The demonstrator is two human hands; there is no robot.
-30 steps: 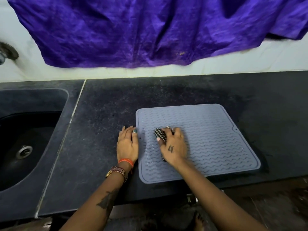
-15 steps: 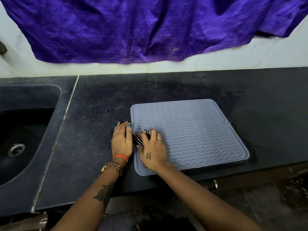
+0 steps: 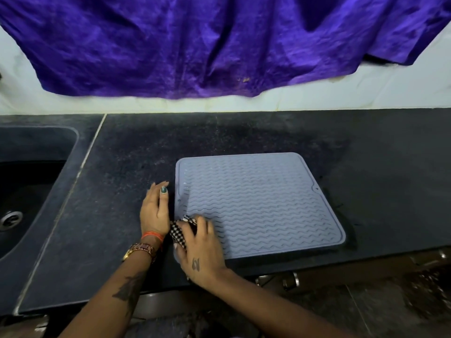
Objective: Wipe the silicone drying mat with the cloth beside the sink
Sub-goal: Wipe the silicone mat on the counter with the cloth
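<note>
Dim, even indoor light with soft shadows; wide-angle bending at the edges (lower right corner smeared with blur).

**Colours and patterns observed**

Mat (image 3: 256,203): pale grey-blue, wavy zigzag ridges. Cloth (image 3: 179,231): black-and-white check. Counter (image 3: 134,154): speckled black. Hanging fabric (image 3: 195,45), upper frame: deep purple. Wall (image 3: 366,93): white. Left hand (image 3: 155,211): teal thumbnail, orange wrist thread (image 3: 152,236).

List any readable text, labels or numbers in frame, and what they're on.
None readable.
Right hand: small dark tattoo mark on its back, too small to read as a character.
Left forearm: tattoo is a shape, no lettering.
Drying mat, cloth: patterns only.
</note>
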